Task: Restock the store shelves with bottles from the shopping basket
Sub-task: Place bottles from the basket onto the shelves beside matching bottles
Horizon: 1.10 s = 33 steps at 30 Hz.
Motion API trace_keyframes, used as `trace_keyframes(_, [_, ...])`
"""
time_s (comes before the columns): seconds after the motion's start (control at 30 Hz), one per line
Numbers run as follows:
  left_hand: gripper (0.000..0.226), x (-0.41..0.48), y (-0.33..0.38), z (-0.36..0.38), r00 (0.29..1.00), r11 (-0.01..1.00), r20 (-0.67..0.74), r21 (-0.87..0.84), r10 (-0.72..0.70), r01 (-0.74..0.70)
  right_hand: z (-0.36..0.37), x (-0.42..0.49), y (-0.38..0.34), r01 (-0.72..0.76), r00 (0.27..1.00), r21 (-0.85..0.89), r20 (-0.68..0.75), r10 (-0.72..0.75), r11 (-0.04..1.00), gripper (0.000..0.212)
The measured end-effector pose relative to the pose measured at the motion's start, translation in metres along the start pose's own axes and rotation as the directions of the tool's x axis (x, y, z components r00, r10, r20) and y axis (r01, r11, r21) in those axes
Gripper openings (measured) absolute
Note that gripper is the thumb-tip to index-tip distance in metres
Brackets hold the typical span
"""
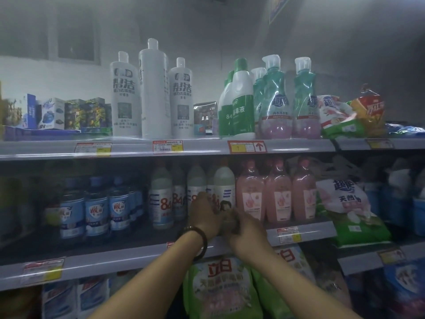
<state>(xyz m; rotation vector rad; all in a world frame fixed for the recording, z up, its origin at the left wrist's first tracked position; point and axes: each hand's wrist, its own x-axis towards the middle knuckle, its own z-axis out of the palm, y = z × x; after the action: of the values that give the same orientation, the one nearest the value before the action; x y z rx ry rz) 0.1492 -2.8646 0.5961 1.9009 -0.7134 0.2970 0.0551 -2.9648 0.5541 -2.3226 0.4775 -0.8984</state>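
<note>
Both my hands are on a white "84" disinfectant bottle (224,192) standing on the middle shelf (128,256). My left hand (204,215), with a dark bead bracelet on the wrist, grips its left side low down. My right hand (246,229) grips its lower right side. The bottle is upright, between other white 84 bottles (162,199) to the left and pink bottles (250,196) to the right. The bottle's base is hidden behind my hands. No shopping basket is in view.
Blue-labelled bottles (96,208) fill the middle shelf's left. The top shelf (195,147) holds tall white bottles (154,88), green disinfectant bottles (241,100), teal pump bottles (274,97) and bags. Detergent bags (220,288) lie below; a bag (345,203) leans at the right.
</note>
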Motion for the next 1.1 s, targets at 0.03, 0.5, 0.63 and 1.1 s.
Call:
trace_keyframes(0.03, [0.038, -0.004, 0.0, -0.007, 1.0, 1.0, 0.008, 0.011, -0.005, 0.005, 0.0, -0.005, -0.004, 0.007, 1.0, -0.017, -0.014, -0.007, 1.0, 0.039])
trace_keyframes(0.5, [0.01, -0.168, -0.13, -0.142, 1.0, 0.931, 0.02, 0.366, -0.004, -0.003, 0.106, -0.118, -0.054, 0.022, 0.973, 0.203, 0.22, -0.068, 0.979, 0.008])
trace_keyframes(0.63, [0.019, -0.19, -0.171, -0.17, 0.973, 0.777, 0.116, 0.624, -0.198, 0.084, 0.164, -0.141, -0.051, -0.134, 0.889, 0.168, 0.457, 0.044, 0.977, 0.029])
trace_keyframes(1.1, [0.03, -0.166, -0.268, -0.149, 0.94, 0.895, 0.25, 0.433, -0.231, 0.105, 0.291, -0.123, 0.001, -0.159, 0.874, 0.182, 0.482, 0.052, 0.97, 0.065])
